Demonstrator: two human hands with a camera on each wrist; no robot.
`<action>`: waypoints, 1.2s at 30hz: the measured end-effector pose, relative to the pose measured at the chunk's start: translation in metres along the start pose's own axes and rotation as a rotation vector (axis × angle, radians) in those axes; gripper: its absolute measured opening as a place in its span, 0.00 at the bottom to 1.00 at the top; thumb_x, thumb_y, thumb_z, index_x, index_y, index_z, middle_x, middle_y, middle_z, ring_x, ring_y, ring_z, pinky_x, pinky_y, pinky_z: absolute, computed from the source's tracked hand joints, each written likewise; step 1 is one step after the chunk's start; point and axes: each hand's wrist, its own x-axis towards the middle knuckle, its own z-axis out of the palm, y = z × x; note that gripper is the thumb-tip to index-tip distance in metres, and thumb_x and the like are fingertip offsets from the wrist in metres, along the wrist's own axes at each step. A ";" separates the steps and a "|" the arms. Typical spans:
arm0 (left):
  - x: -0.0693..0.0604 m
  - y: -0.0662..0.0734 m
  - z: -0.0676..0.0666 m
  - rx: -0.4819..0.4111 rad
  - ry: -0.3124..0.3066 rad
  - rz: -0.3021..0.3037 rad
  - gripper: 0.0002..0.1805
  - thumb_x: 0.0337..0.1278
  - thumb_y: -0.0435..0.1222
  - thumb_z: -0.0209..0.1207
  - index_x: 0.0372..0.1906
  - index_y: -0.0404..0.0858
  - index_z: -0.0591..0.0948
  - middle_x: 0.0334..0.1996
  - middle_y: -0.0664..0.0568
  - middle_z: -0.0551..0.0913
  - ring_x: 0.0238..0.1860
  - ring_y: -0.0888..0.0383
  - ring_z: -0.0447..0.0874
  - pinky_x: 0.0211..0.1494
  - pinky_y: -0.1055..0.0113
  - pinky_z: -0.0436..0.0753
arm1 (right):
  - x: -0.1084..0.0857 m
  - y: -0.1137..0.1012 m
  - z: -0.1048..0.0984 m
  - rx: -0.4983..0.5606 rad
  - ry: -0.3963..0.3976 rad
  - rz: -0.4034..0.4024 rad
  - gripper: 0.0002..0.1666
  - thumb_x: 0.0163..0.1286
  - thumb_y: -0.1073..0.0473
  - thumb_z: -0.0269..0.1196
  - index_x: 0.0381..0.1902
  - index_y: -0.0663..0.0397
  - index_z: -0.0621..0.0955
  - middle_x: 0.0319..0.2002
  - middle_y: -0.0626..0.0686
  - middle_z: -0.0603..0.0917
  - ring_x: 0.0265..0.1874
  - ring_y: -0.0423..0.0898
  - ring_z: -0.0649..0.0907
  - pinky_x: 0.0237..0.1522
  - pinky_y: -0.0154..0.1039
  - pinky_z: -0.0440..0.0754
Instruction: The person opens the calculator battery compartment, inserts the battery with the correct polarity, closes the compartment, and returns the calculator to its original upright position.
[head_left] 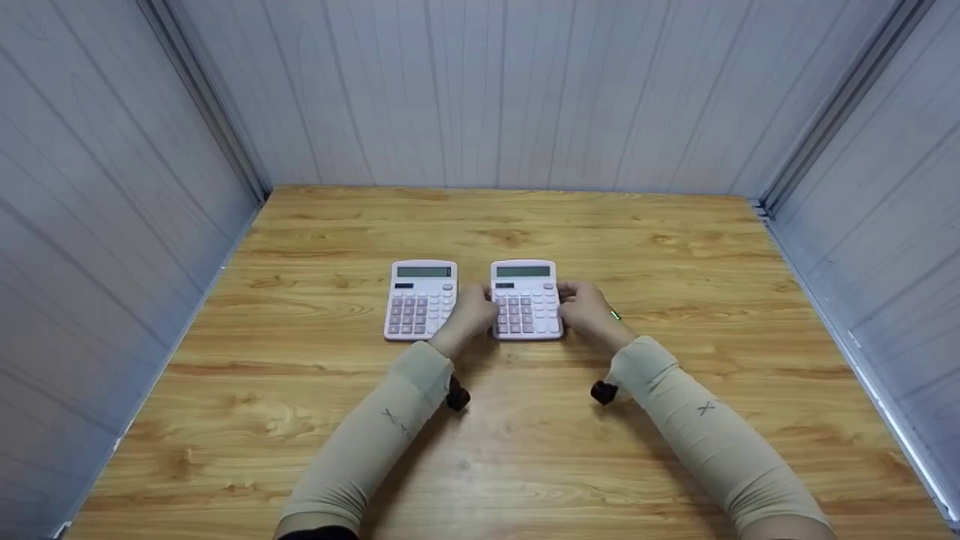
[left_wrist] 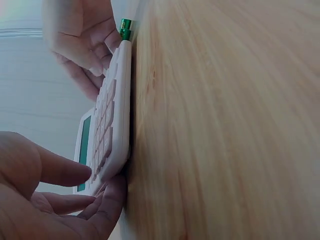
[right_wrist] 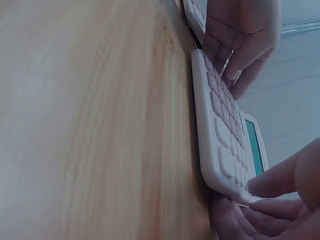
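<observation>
Two pale pink calculators lie side by side on a wood-grain table (head_left: 525,457). At the left edge of the right-hand calculator (head_left: 523,300), my left hand (head_left: 469,311) grips with the thumb over the top and the fingers along the side. My right hand (head_left: 591,311) holds the opposite edge the same way. In the right wrist view, the calculator (right_wrist: 205,130) has its near edge low against the table. The other calculator (head_left: 424,274) stands left of my left hand, untouched as far as I see, with a digit on its display; my left forearm overlaps its lower right corner.
A small green cylindrical item (left_wrist: 126,29) shows beyond my right hand. Black wrist-worn cameras (head_left: 457,394) hang below both sleeves. Pale panelled walls (head_left: 480,97) enclose the table at the back and both sides.
</observation>
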 end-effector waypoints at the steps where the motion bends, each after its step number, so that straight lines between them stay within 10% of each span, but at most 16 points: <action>1: 0.000 0.000 0.000 0.023 0.004 0.012 0.20 0.60 0.23 0.50 0.53 0.24 0.85 0.37 0.47 0.81 0.36 0.56 0.76 0.35 0.70 0.75 | 0.000 0.000 0.001 -0.005 0.003 -0.013 0.38 0.65 0.77 0.50 0.75 0.71 0.74 0.67 0.67 0.82 0.63 0.54 0.82 0.59 0.37 0.84; 8: 0.004 0.000 0.003 0.085 0.008 0.000 0.24 0.59 0.22 0.51 0.60 0.25 0.84 0.46 0.43 0.86 0.45 0.52 0.77 0.55 0.58 0.85 | 0.002 0.001 0.003 -0.022 0.031 -0.063 0.39 0.61 0.79 0.49 0.72 0.74 0.74 0.66 0.70 0.82 0.67 0.60 0.81 0.72 0.49 0.80; 36: 0.003 0.025 -0.012 0.030 0.045 0.061 0.26 0.58 0.20 0.50 0.61 0.24 0.84 0.42 0.43 0.85 0.43 0.53 0.78 0.47 0.65 0.83 | -0.005 -0.029 -0.014 -0.059 0.083 -0.029 0.36 0.68 0.76 0.54 0.75 0.68 0.75 0.67 0.66 0.81 0.55 0.51 0.80 0.48 0.32 0.79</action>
